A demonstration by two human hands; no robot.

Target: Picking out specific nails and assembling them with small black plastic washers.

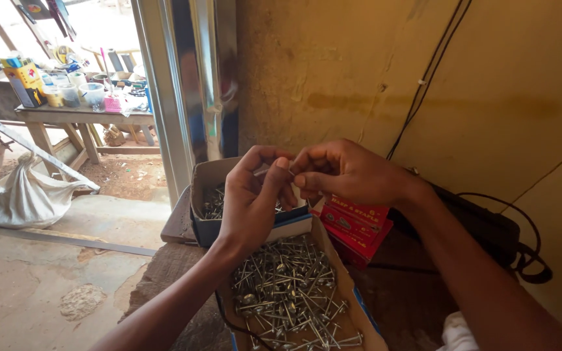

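Observation:
My left hand [253,198] and my right hand [343,172] meet fingertip to fingertip above two open cardboard boxes. Between the fingers of both hands is a thin metal nail [267,171], partly hidden. The near box [343,276] is full of loose silver nails with broad heads [287,286]. The far box [206,188], just under my left hand, also holds nails. Both boxes rest on a rough wooden surface [170,263].
Red flat packets [359,224] are stacked right of the boxes, under my right wrist. A black cable and dark pouch [502,237] lie by the yellow wall [489,97]. A metal door frame [190,84], a cluttered table [86,110] and a white sack [24,198] are outside.

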